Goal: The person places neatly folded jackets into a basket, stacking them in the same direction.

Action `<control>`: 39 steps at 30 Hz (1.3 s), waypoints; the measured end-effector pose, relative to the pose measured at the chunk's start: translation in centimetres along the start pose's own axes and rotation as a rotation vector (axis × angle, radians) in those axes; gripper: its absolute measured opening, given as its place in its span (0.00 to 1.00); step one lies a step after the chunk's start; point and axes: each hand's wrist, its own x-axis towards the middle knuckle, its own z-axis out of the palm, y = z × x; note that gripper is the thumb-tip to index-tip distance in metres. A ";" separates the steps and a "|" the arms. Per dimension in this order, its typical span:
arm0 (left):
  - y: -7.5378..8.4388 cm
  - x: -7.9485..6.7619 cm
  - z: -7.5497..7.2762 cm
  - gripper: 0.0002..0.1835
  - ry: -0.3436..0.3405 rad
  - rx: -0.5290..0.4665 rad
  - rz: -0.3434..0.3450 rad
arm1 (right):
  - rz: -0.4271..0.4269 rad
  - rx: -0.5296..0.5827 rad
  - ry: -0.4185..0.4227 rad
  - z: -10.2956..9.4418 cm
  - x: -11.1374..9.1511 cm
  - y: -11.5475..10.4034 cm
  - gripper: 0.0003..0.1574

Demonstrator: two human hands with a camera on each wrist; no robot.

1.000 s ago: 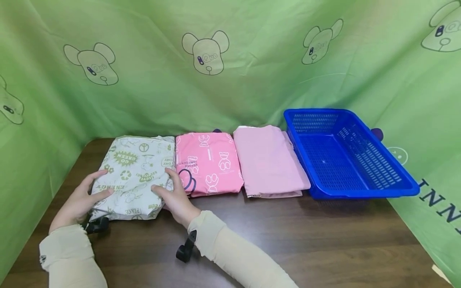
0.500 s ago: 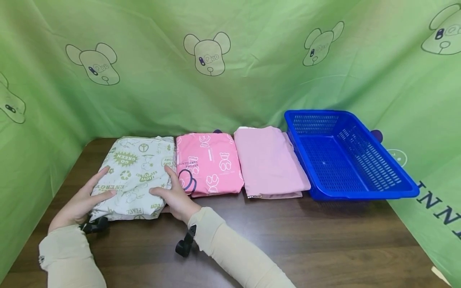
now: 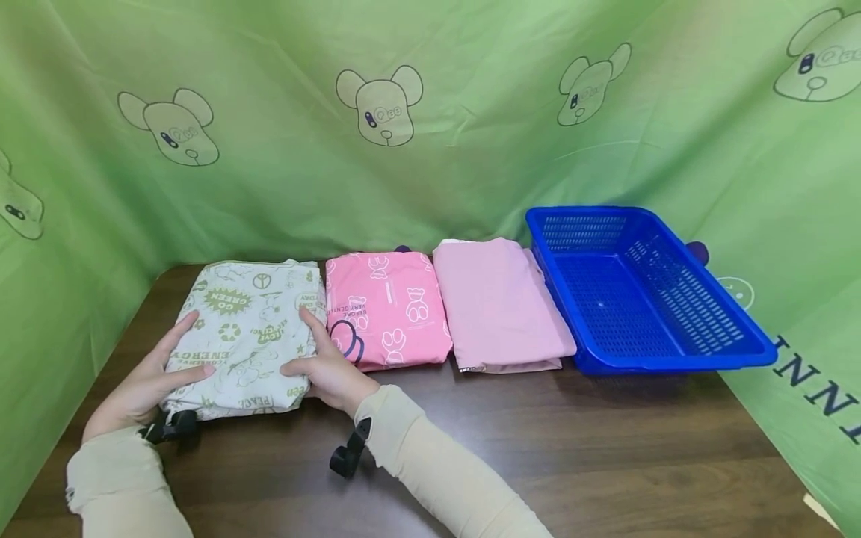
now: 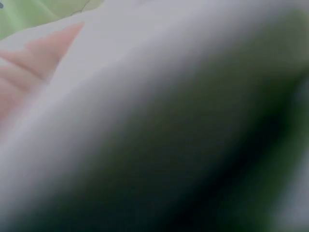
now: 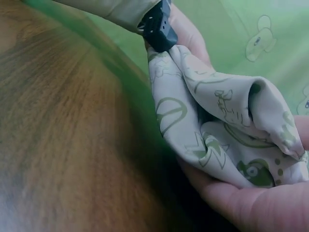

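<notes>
A folded white cloth [image 3: 249,336] with green print lies at the left end of the row in the head view. My left hand [image 3: 144,385] grips its left side, thumb on top. Opposite it, my right hand [image 3: 329,370] holds the right side with thumb above and fingers under the edge. In the right wrist view the cloth [image 5: 217,106] bulges in loose folds at its near edge, and right-hand fingers [image 5: 241,198] show beneath it. Blurred pale fabric fills most of the left wrist view, with some fingers [image 4: 29,63] at the upper left.
A bright pink folded cloth [image 3: 390,314] with white figures lies just right of the white one. Beside it is a plain pale pink folded cloth [image 3: 504,306], then a blue plastic basket [image 3: 673,362]. Green printed curtain [image 3: 471,172] hangs behind the brown table [image 3: 605,456].
The white cloth and both hands have shifted slightly left and toward me, away from the bright pink cloth. The view has also shifted a little. The other cloths and the basket stay put.
</notes>
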 end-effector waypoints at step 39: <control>5.8 1.3 2.9 0.51 0.064 0.049 0.051 | -0.264 0.010 -0.147 -1.7 -1.9 -4.9 0.53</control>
